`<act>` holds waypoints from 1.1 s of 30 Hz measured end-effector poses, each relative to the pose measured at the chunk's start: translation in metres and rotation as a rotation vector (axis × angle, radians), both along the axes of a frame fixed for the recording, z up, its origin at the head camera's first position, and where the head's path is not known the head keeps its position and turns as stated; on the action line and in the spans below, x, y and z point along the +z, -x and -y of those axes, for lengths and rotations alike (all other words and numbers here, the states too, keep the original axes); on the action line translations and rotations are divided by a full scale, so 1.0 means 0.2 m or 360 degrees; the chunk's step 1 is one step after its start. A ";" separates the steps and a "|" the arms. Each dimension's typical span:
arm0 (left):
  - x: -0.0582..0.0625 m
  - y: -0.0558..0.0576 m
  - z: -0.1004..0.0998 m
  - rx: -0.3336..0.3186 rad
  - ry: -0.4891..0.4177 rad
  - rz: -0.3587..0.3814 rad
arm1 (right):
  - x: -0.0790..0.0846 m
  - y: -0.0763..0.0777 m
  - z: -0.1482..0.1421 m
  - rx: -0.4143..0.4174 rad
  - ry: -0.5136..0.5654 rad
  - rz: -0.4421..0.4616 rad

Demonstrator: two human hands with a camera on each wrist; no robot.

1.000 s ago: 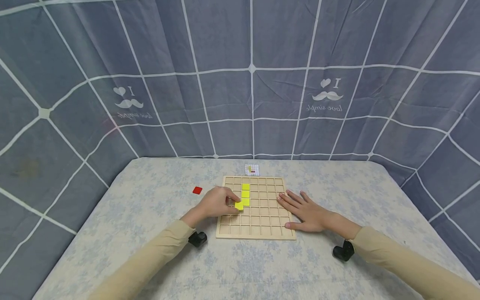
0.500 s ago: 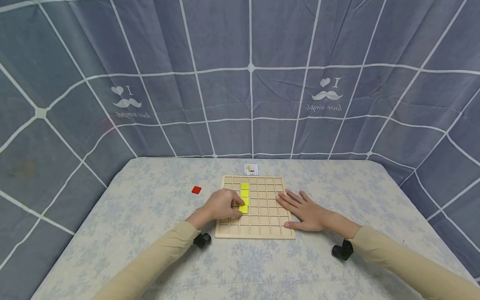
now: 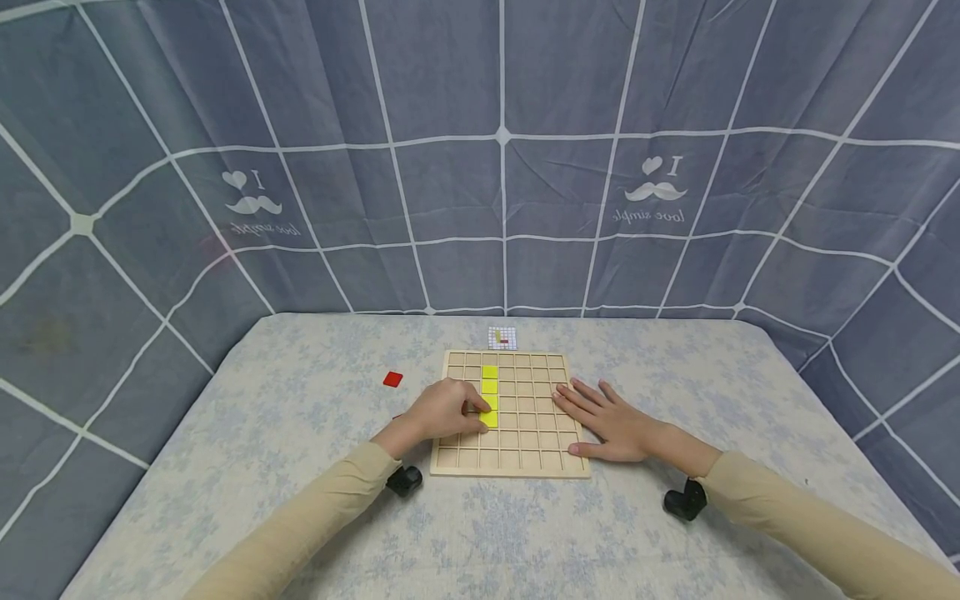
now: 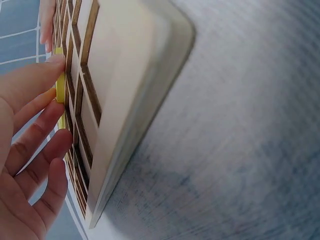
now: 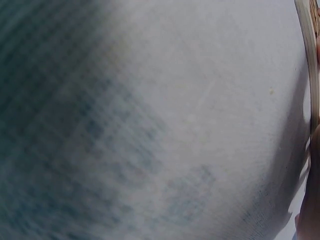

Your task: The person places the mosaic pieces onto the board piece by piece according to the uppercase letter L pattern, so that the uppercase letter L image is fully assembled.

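My left hand [image 3: 447, 408] pinches a yellow square tile [image 3: 489, 419] between thumb and forefinger, over the wooden grid board [image 3: 510, 463]. In the left wrist view that tile [image 4: 60, 89] stands edge-on at the board's surface; whether it sits fully in its cell I cannot tell. Directly beyond it, more yellow tiles [image 3: 490, 379] form a straight column in the board. Flat on the board's right edge rests my right hand [image 3: 618, 425], fingers spread. Only a dark sliver of the right hand [image 5: 311, 200] appears in the right wrist view.
A red tile [image 3: 392, 379] lies on the cloth-covered table [image 3: 510, 542] left of the board. A bit of something dark red shows behind the left wrist, mostly hidden. Behind the board lies a small card [image 3: 502, 338] printed with a coloured grid. A grey-blue curtain [image 3: 450, 192] hangs around the table.
My left hand has moved slightly right with the yellow tile, bringing it from left of the column to its near end. Over the last half second it hardly moves. The right hand stays put.
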State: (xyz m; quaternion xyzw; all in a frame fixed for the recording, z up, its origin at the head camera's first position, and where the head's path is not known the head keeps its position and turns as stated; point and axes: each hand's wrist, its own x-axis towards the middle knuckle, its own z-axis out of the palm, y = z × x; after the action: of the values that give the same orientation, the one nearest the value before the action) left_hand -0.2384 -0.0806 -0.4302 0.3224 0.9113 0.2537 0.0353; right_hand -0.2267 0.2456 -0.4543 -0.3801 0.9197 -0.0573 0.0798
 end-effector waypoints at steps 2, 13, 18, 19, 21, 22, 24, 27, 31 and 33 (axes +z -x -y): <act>0.00 0.00 0.00 -0.0006 0.0005 0.0001 | 0.00 0.00 0.00 -0.0001 0.0000 -0.0001; -0.02 0.00 0.01 0.0005 0.0014 -0.0029 | -0.02 0.00 0.01 0.0010 0.0026 -0.0016; -0.01 -0.01 0.02 0.0009 -0.0026 -0.0061 | -0.02 0.00 0.01 0.0006 0.0022 0.0001; -0.01 -0.01 0.02 0.0010 -0.0036 -0.0064 | -0.02 0.00 0.01 0.0004 0.0016 0.0002; 0.00 -0.02 0.03 0.0030 -0.0049 -0.0062 | -0.02 0.00 0.01 0.0002 0.0004 0.0001; 0.00 -0.02 0.03 0.0045 -0.0052 -0.0059 | -0.02 0.00 0.01 0.0001 -0.0002 -0.0001; 0.01 -0.02 0.05 0.0083 -0.0058 -0.0053 | -0.02 0.00 0.01 -0.0003 -0.0009 -0.0001; 0.04 -0.02 0.08 0.0139 -0.0071 -0.0051 | -0.02 0.00 0.01 -0.0010 -0.0018 -0.0008; 0.07 -0.01 0.15 0.0179 -0.0103 -0.0068 | -0.02 -0.01 0.00 -0.0009 -0.0022 -0.0028; 0.08 -0.01 0.19 0.0198 -0.0108 -0.0079 | -0.02 -0.01 0.00 -0.0004 -0.0011 -0.0034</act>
State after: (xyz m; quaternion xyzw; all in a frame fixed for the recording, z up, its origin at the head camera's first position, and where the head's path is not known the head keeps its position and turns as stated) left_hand -0.2372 -0.1182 -0.4138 0.2724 0.9210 0.2782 -0.0140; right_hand -0.2252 0.2454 -0.4575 -0.3792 0.9212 -0.0501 0.0712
